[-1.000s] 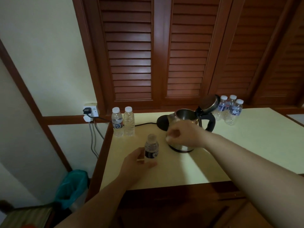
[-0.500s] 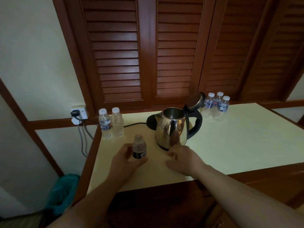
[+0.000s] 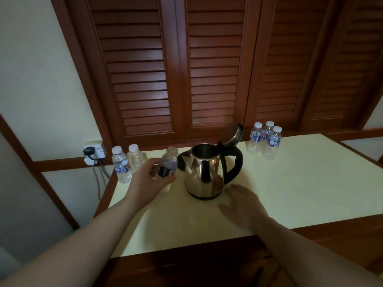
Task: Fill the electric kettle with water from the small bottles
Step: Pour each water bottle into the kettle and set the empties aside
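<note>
1 blurred bottle [image 3: 167, 165] hides left hand's [image 3: 147, 182] fingertips.

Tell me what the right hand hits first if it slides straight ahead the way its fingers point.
Most likely the kettle. The right hand lies flat on the table, fingers pointing up-left toward the kettle's base and the foot of its black handle. Depth is hard to judge, but nothing else shows between them.

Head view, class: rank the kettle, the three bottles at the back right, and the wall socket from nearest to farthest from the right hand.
1. Kettle: just ahead and left of the right hand, which rests flat on the table.
2. Three bottles: back right of the table, beyond the kettle's open lid.
3. Wall socket: on the wall past the table's far left corner.
</note>
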Tool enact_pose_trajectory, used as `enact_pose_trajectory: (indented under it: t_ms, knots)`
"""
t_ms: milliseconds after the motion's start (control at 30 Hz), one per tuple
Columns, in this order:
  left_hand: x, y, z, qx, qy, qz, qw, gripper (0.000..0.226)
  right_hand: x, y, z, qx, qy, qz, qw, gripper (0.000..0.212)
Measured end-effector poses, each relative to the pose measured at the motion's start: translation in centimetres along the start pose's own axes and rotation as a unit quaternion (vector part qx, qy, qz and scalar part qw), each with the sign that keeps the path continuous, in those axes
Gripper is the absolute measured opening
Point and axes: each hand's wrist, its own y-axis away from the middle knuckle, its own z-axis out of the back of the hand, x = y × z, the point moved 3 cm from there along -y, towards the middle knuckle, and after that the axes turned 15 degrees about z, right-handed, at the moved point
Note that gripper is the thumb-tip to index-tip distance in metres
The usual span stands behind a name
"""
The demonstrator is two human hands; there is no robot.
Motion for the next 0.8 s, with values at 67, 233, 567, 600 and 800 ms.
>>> enact_pose_trajectory:
  t_ms: [67,233,567,600,800]
  knots:
    - [-1.4,-1.1,0.1,0.0,-0.023,-0.013,1.0,0.043,-0.1,0.0,-0.4,0.012,-0.015,0.021,1.0,0.078]
    - [-4.2,-3.0,-0.1,0.022,-0.047,-0.022,0.998,0.049,-0.6,-0.2,-1.0,0.019,-0.012,0.039,0.999,0.078]
    - [-7.0,-4.3,-0.3,0.007,-0.216,-0.087,0.973,0.062,-0.8,-0.3,-1.0,0.009,-0.024,0.038,0.999,0.076]
    - [-7.2,-4.4,-0.1,0.006,-0.225,-0.093,0.97,0.062,-0.8,-0.3,-1.0,0.008,-0.024,0.038,0.999,0.076]
    - [-8.4,-5.0,0.8,0.015,-0.288,-0.111,0.951,0.062,-0.9,-0.2,-1.0,0.002,-0.023,0.045,0.999,0.075]
